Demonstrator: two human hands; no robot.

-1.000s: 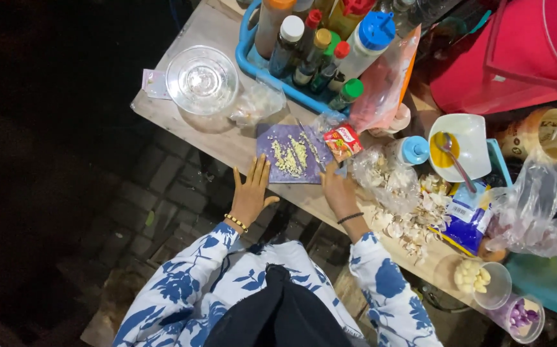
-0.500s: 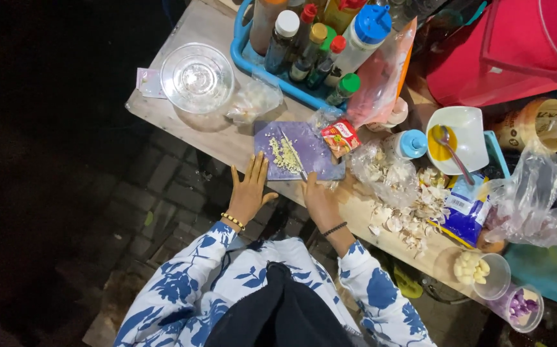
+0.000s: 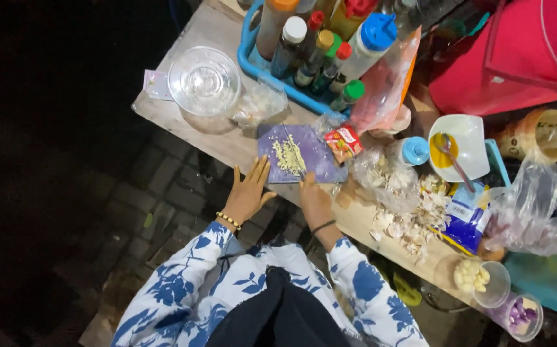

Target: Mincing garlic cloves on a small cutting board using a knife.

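Observation:
A purple cutting board (image 3: 320, 157) lies on the wooden table (image 3: 227, 138) with a strip of chopped pale garlic (image 3: 288, 156) on it. My left hand (image 3: 249, 193) rests flat with fingers spread at the board's near left corner, a beaded bracelet on the wrist. At the board's near edge, my right hand (image 3: 315, 200) is closed around a knife handle. The thin blade (image 3: 300, 170) points up along the garlic.
A glass bowl (image 3: 204, 80) stands at the far left. A blue tray (image 3: 253, 61) holds several sauce bottles. Garlic peels (image 3: 407, 218), a small red packet (image 3: 343, 141), a white bowl with a spoon (image 3: 461, 148) and a cup of peeled cloves (image 3: 477, 276) crowd the right.
My right hand has moved left from the red packet side to the board's near edge. My left hand has stayed by the board's left corner.

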